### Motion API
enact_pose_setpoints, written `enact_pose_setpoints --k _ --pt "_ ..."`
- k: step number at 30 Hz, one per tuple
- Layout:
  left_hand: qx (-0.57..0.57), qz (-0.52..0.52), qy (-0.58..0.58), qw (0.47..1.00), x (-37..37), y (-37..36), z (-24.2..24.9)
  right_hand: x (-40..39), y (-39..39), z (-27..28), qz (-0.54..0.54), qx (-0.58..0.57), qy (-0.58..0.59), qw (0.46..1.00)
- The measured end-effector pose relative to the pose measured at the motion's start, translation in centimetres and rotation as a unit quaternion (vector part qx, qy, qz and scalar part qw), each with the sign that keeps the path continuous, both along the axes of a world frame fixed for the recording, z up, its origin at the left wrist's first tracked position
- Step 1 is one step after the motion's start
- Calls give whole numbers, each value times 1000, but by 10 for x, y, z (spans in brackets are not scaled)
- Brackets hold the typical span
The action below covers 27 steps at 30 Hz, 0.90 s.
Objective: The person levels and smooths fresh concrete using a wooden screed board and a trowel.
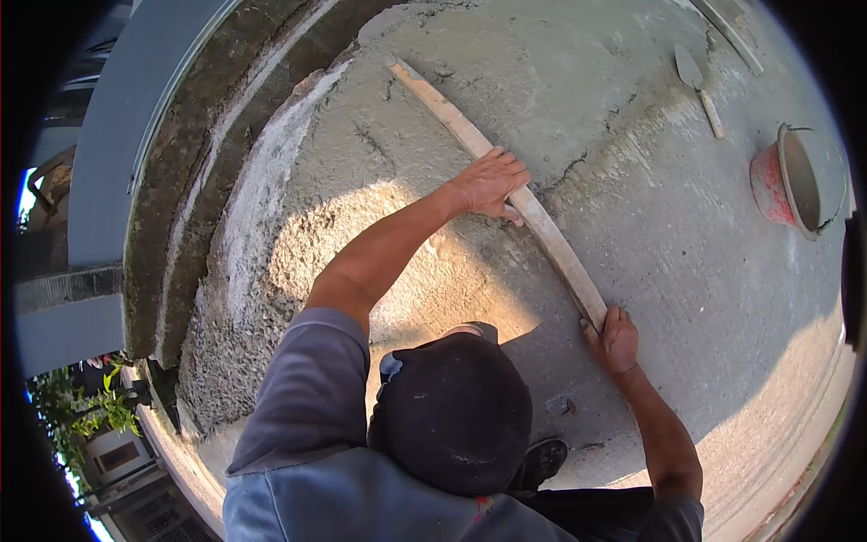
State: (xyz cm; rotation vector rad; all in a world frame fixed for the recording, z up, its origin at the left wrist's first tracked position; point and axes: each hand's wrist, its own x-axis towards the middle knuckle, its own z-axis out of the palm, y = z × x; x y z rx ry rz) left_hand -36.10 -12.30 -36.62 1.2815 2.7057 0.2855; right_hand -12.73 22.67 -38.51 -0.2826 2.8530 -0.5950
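A long wooden straightedge (558, 246) lies slantwise over grey wet concrete (533, 90). My left hand (492, 185) is closed around its middle, fingers over the far edge and thumb on the near side. Near the board's lower end, my right hand (616, 341) grips it with the fingers wrapped over. Smoothed concrete spreads beyond the board and to its right. On the left, the surface is rougher and pebbly (226, 370), with a sunlit patch (361, 235) across part of it.
A trowel (689, 68) rests on the concrete at the upper right, near another long bar (730, 36). A reddish bucket (772, 190) sits tilted at the right. A curved, stepped wall base (203, 172) borders the left. A dark cap (456, 411) and a shoe (542, 462) show below.
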Motion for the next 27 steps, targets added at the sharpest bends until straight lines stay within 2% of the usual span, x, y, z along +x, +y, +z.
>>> enact_pose_setpoints --k 2,7,11,12,16,19,23,27 --pt "-16 9 -3 1000 -3 -19 -1 -7 -14 -1 17 -10 -3 1000" --pt "-27 35 -44 998 53 -53 1 26 -31 1 58 -4 -58 997" --pt "-90 79 -90 989 42 -98 12 9 -77 -5 74 -18 -43 996" --pt "-84 89 -72 990 40 -108 13 3 -89 -7 78 -22 -33 996" --pt "-95 73 -68 990 49 -108 12 13 -90 -7 77 -17 -27 997" --pt "-57 69 -103 991 80 -92 12 39 -64 -2 102 -13 -89 991" --pt "-41 83 -51 994 84 -119 1 37 -89 -3 110 -18 -73 991" --pt "-86 93 -38 991 71 -151 8 16 -121 -4 116 -35 -41 992"
